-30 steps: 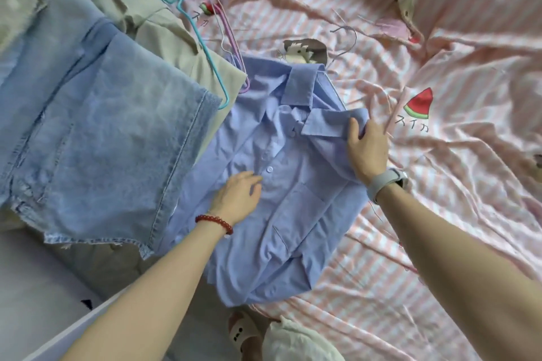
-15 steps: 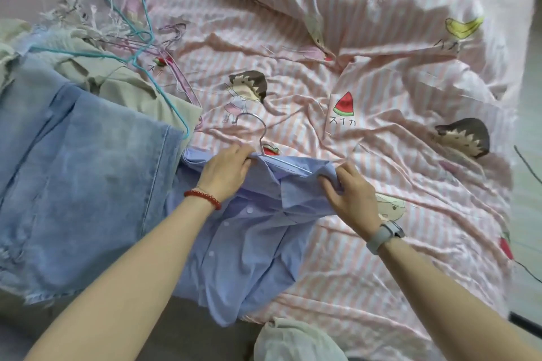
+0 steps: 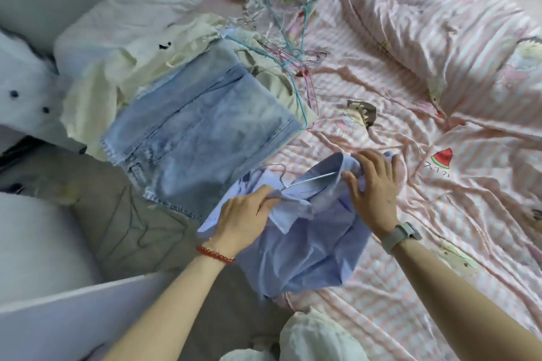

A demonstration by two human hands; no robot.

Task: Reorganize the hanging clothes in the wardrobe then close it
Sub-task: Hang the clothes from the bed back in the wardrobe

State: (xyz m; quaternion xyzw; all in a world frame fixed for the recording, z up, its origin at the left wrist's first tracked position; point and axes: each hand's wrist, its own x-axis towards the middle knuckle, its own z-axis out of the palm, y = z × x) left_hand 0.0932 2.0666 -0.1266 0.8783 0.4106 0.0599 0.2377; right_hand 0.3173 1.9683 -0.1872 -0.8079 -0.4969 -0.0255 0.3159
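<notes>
The left hand (image 3: 243, 214) pinches the shirt (image 3: 296, 231) at the collar beside the hanger (image 3: 296, 182), and the right hand (image 3: 372, 184) grips the bunched far shoulder. The shirt lies at the near edge of the bed (image 3: 410, 102), beside the jeans (image 3: 199, 138). The wardrobe is out of view and a pile of clothes and loose hangers (image 3: 293, 58) remains, so most seems left. The shirt runs collar away, hem toward the person; the hanger's hook points left
</notes>
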